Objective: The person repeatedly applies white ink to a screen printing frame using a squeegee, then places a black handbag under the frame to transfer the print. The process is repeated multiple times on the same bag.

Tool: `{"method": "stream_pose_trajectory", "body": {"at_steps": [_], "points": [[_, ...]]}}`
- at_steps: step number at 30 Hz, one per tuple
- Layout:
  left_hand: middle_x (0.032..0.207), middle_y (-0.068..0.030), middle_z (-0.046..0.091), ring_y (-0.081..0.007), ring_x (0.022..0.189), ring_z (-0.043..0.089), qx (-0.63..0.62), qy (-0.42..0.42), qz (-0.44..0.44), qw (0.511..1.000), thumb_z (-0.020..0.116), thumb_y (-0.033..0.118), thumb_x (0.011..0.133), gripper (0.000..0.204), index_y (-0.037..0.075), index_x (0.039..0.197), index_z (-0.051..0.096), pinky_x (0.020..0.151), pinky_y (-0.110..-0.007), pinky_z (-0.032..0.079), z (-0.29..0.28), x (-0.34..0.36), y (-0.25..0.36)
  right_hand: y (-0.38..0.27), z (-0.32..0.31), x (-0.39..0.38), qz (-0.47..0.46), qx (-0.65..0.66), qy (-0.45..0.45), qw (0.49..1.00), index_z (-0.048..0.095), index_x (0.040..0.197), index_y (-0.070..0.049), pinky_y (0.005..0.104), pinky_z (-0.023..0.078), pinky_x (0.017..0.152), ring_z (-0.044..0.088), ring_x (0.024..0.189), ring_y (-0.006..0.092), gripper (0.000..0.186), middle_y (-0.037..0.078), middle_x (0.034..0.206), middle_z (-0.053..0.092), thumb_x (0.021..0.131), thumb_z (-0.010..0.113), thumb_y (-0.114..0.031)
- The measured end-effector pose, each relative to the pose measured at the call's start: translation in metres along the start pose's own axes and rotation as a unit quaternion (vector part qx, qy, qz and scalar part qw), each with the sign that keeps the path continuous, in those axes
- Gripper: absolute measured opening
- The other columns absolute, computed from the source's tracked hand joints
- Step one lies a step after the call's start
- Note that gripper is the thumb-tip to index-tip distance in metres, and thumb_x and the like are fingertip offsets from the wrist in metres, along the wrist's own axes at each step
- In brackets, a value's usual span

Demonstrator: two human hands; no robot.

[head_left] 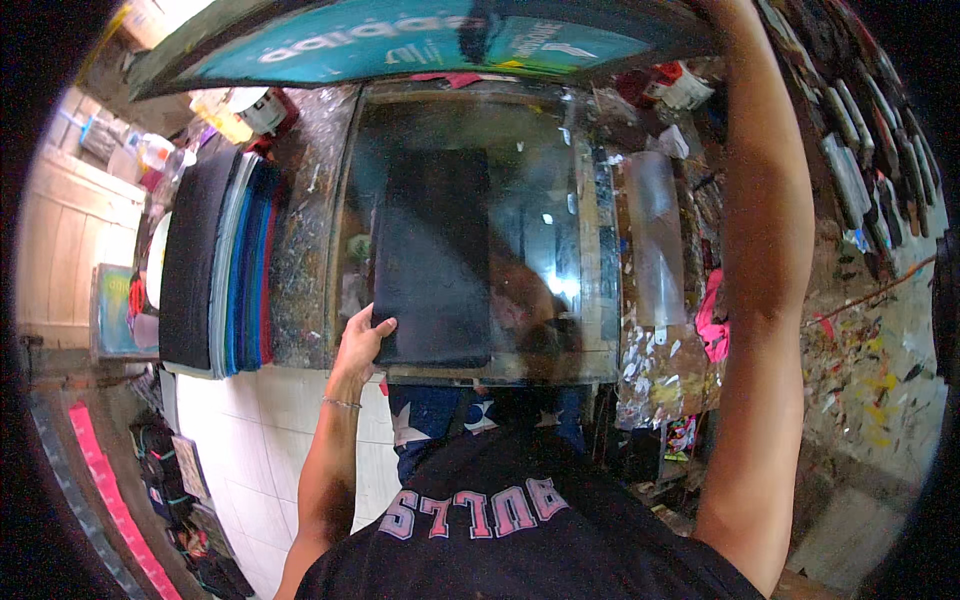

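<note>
Left hand grips near-left corner of dark sheet on glass tabletop — right arm raised to tilted frame, far.

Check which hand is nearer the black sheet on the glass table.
Left. The left hand grips the black sheet at its near-left corner; the right arm reaches up past it, hand out of view.

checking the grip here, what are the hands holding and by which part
The left hand grips the black rectangular sheet by its near left corner on the glass table. The right arm reaches up to the raised frame; its hand is out of view.
</note>
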State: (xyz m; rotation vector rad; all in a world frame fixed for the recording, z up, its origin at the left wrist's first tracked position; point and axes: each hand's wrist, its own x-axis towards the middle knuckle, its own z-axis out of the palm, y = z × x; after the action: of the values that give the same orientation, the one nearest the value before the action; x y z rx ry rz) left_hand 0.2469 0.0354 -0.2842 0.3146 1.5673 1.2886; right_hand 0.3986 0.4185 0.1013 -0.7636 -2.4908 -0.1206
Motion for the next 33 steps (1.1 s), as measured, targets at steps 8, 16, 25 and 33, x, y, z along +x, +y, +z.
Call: {"method": "stream_pose_trajectory", "body": {"at_steps": [8,16,25,33], "points": [[0.118,-0.0064,0.071,-0.0177,0.101,0.068,0.024,-0.053,0.038,0.998,0.060,0.002,0.100,0.028,0.004,0.128,0.063,0.085,-0.037,0.059,0.080,0.059,0.010,0.006,-0.010,-0.007,0.011,0.028,-0.027,0.999,0.076,0.104,0.006,0.0477,0.054,0.094,0.070,0.103,0.0479,0.071,0.034,0.109,0.071,0.092,0.058,-0.062],[0.130,-0.0118,0.066,-0.0222,0.118,0.061,-0.019,-0.056,-0.007,0.998,0.060,-0.004,0.098,0.036,-0.004,0.133,0.058,0.104,-0.035,0.047,0.120,0.084,0.012,0.017,0.006,0.014,-0.032,0.063,-0.014,0.997,0.072,0.106,0.012,0.0477,0.053,0.097,0.067,0.110,0.0481,0.072,0.037,0.115,0.067,0.093,0.059,-0.057],[0.126,-0.0115,0.070,-0.0226,0.111,0.066,0.016,-0.032,0.006,0.999,0.060,-0.003,0.098,0.035,-0.003,0.133,0.059,0.100,-0.036,0.051,0.127,0.080,0.015,0.010,0.013,0.027,-0.075,0.025,0.005,0.997,0.072,0.112,0.007,0.0468,0.051,0.102,0.065,0.116,0.0452,0.070,0.032,0.122,0.066,0.093,0.056,-0.058],[0.127,-0.0110,0.070,-0.0222,0.109,0.067,-0.008,-0.035,-0.017,0.999,0.061,-0.002,0.099,0.034,-0.003,0.133,0.061,0.094,-0.035,0.054,0.134,0.079,0.022,0.006,0.019,0.034,-0.099,-0.001,0.025,0.995,0.073,0.117,0.002,0.0459,0.049,0.105,0.063,0.122,0.0426,0.069,0.028,0.129,0.065,0.093,0.054,-0.059]]}}
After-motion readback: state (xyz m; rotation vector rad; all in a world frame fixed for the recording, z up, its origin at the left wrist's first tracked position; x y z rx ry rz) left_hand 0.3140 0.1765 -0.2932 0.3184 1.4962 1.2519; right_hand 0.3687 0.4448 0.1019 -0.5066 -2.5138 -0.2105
